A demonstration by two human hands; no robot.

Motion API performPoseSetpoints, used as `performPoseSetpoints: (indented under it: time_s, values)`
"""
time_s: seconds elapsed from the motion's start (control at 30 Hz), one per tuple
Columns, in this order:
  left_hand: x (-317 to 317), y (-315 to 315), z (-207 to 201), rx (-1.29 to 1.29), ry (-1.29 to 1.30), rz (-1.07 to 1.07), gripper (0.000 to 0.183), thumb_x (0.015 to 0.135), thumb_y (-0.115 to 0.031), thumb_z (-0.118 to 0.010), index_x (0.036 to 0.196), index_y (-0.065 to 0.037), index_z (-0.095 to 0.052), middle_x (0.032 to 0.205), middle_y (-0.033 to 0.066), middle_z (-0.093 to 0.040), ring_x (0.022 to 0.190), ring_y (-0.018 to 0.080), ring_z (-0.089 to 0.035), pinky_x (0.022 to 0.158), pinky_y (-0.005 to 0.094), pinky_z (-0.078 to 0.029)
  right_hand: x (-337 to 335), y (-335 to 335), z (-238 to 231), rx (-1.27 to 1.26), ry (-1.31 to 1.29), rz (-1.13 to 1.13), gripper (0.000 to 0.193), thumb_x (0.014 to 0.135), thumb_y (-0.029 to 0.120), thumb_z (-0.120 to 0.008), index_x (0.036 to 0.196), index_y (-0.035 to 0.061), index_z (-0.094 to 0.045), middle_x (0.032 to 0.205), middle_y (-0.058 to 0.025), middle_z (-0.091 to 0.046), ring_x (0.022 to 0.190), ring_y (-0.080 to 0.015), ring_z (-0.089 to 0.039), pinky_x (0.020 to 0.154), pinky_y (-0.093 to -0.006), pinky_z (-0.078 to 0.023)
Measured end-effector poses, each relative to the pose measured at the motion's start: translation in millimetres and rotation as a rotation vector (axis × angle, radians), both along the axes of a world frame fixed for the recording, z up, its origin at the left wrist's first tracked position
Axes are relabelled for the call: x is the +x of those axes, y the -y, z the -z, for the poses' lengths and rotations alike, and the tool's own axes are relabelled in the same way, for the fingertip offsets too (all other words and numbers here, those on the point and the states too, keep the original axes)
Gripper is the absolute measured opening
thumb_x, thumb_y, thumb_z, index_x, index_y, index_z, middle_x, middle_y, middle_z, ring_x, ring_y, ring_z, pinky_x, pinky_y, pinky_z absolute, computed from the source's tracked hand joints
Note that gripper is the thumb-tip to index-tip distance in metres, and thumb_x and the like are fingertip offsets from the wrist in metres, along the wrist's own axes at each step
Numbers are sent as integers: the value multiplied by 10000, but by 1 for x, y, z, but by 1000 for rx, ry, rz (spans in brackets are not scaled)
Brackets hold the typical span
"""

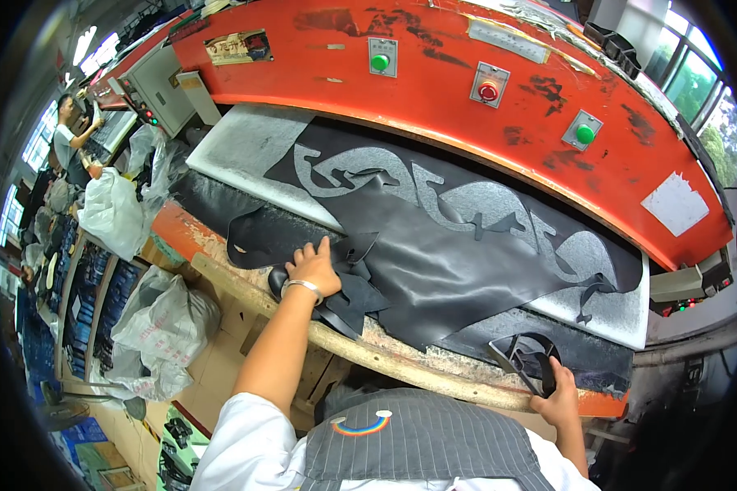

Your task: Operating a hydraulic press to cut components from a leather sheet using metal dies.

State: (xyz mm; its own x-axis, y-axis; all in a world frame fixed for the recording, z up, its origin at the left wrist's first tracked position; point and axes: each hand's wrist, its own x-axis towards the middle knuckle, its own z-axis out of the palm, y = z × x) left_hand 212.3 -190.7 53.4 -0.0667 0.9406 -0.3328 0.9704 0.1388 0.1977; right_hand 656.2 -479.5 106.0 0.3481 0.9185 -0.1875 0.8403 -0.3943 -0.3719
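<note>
A black leather sheet (467, 262) lies draped across the white cutting board (246, 143), its near edge hanging down in folds. Shapes are cut out of its far part, and pale board shows through the curved gaps. My left hand (313, 270) rests with fingers spread on loose black leather pieces (352, 299) at the board's near left edge. At the near right, my right hand (561, 398) grips a dark cutting die (526, 360) by its right side. The die is an open, curved strip frame, tilted on the dark near ledge.
A red press beam (434, 74) spans the far side, with green buttons (584, 134) and a red button (487, 92). A wooden rail (368, 352) edges the near side. White plastic bags (164, 327) and shelves of dark dies stand left. Another person (74, 139) works at the far left.
</note>
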Motion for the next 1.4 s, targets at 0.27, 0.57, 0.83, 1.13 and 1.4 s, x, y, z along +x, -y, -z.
performPoseSetpoints:
  time_s: [0.27, 0.57, 0.83, 1.13, 1.4]
  values:
    - [17, -4, -2, -68, 87, 62, 298, 832, -128, -577, 1122, -97, -640, 1137, 197, -664, 1077, 373, -630, 925, 453, -501, -8, -15, -13, -9, 34, -12, 853, 556, 187, -848, 1320, 8, -513, 1236, -247, -577, 1243, -438, -466, 1017, -458, -419]
    - [-193, -71, -19, 436, -29, -242, 328, 760, -94, -573, 1069, -62, -679, 1024, 226, -676, 990, 393, -643, 888, 466, -510, -37, -65, -36, 75, 173, -279, 599, 671, 287, -821, 1153, 2, -606, 1227, -213, -584, 1183, -402, -500, 1013, -488, -376]
    - [-283, -169, -50, 392, -69, -23, 920, 705, -254, -721, 1499, -94, -284, 1500, 201, -318, 1400, 364, -266, 1143, 498, -183, -263, -286, -30, 156, -104, -656, 544, 848, 400, -703, 1237, 39, -588, 1186, -190, -626, 1109, -372, -578, 958, -441, -456]
    - [-107, -271, 14, 487, 329, 478, 595, 923, -426, -564, 1439, -156, -441, 1512, 181, -358, 1427, 353, -277, 1154, 525, -200, -401, -434, 56, -81, 563, -471, 587, 908, 182, -511, 1471, 94, -370, 1501, -247, -338, 1312, -464, -398, 894, -537, -502]
    - [-65, -302, 18, 347, -2, 523, 576, 1001, -468, -340, 1520, -220, -305, 1601, 112, -202, 1486, 288, -137, 1192, 489, -95, -319, -378, 11, -222, 124, -447, 338, 829, 91, -540, 1146, 17, -634, 1096, -192, -674, 1072, -357, -636, 820, -408, -563]
